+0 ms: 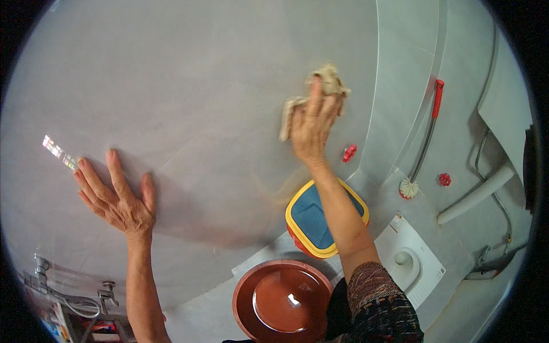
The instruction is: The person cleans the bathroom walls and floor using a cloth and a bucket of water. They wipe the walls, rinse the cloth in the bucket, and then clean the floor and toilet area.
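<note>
My right hand (pixel 313 128) presses a crumpled beige cloth (pixel 330 80) against the grey tiled wall (pixel 229 68). The cloth sticks out past my fingertips and along the left side of the hand, and its edges are slightly blurred. Farther left and lower, my left hand (pixel 121 203) lies against the same wall with fingers spread and nothing in it. Under my right forearm is a squarish bin (pixel 313 211) with a blue lid and yellow rim, partly covered by the arm. A round brown basin (pixel 246 311) holding water stands on the floor below, between my arms.
A white squat toilet (pixel 412 257) is set in the floor at right. A red-handled brush (pixel 426 143) leans in the corner, near red valve knobs (pixel 350 152) and a white drain pipe (pixel 474 194). Metal taps (pixel 107 292) and a shelf with items are at lower left.
</note>
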Tool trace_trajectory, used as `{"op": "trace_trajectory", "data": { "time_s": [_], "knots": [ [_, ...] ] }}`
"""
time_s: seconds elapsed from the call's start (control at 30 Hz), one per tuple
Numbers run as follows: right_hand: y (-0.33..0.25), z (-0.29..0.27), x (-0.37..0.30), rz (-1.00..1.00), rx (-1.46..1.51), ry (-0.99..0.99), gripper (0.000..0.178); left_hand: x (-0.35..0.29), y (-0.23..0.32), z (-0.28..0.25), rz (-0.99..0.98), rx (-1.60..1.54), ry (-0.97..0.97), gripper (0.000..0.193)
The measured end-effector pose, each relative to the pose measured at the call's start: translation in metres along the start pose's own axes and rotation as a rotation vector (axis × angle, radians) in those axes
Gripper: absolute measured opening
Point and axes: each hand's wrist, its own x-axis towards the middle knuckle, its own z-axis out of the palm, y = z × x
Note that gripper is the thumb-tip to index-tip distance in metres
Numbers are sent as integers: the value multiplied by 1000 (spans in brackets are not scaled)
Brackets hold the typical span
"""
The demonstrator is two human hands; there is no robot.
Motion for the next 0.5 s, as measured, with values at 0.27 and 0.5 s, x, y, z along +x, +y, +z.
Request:
{"op": "trace_trajectory", "data": {
  "time_s": [0.27, 0.5],
  "knots": [
    [83, 9, -57, 871, -55, -101, 63, 3, 0, 0, -13, -31, 45, 57],
    [5, 11, -82, 1131, -91, -172, 53, 0, 0, 1, -24, -64, 45, 59]
  ]
}}
